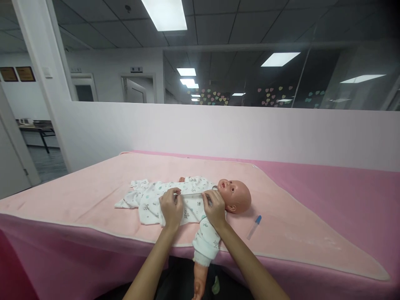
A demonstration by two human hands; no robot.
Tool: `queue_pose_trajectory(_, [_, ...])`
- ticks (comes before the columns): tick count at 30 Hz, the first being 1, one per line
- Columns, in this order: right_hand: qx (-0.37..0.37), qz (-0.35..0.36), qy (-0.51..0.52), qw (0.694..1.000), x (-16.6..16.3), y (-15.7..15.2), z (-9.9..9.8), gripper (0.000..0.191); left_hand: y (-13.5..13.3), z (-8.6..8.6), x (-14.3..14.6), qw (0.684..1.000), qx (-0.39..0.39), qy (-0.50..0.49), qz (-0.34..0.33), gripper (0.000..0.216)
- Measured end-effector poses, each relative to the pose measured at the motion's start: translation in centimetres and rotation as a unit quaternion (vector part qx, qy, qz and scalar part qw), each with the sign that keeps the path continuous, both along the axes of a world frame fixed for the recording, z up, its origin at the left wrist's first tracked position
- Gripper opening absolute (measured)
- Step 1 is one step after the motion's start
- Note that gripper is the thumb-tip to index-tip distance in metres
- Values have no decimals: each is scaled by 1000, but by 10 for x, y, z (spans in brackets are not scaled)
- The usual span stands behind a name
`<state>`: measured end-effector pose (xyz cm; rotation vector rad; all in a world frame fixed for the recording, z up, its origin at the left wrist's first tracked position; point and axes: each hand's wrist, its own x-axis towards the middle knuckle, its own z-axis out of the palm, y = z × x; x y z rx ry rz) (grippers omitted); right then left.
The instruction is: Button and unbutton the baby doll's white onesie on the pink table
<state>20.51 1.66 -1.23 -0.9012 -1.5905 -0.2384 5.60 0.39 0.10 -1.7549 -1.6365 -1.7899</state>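
Observation:
A baby doll (237, 196) lies on its back with its head to the right. It wears a white printed shirt (193, 206). My left hand (171, 207) pinches the shirt's front edge over the belly. Close to the doll's neck, my right hand (215, 207) pinches the same edge, and the cloth between both hands is drawn into a straight line. My fingertips partly hide the cloth they grip. The doll's near arm (201, 277) sticks out of its sleeve and hangs over the table's front edge.
To the right of the doll lies a clear tube with a blue cap (254, 227). A pale pink blanket (93, 179) covers the table over a darker pink cloth (359, 208). Behind the table stands a low white wall (218, 129) with glass above.

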Motion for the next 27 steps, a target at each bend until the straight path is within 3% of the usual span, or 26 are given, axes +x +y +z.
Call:
queue_pose_trajectory(6, [35,-29,-80,996,0,-1,3,19,2,-2,-1,997,-1,50,67,24])
queue_pose_trajectory(9, [38,-59,-111,991,14,-17,3,31,2,-2,-2,998,8,24,56,29])
queue_pose_trajectory(12, [-2,-82,-115,990,50,-41,-5,37,5,7,-1,999,23,-38,26,26])
queue_pose_trajectory(14, [-37,-104,-116,987,82,-55,-14,35,12,17,3,998,15,-49,-34,22])
queue_pose_trajectory(16, [-81,-132,-141,978,114,-63,-24,34,20,28,10,988,-29,-8,-149,19])
queue_pose_trajectory(18, [-120,-119,-199,965,139,-68,-31,35,28,36,18,954,-104,76,-270,16])
queue_pose_trajectory(20, [-138,-96,-265,950,154,-72,-33,38,35,40,24,915,-157,152,-340,19])
queue_pose_trajectory(25, [-165,-81,-373,910,161,-85,-28,27,47,44,27,880,-242,178,-368,23])
queue_pose_trajectory(27, [-160,-67,-369,913,160,-88,-20,24,52,47,26,872,-279,168,-367,22])
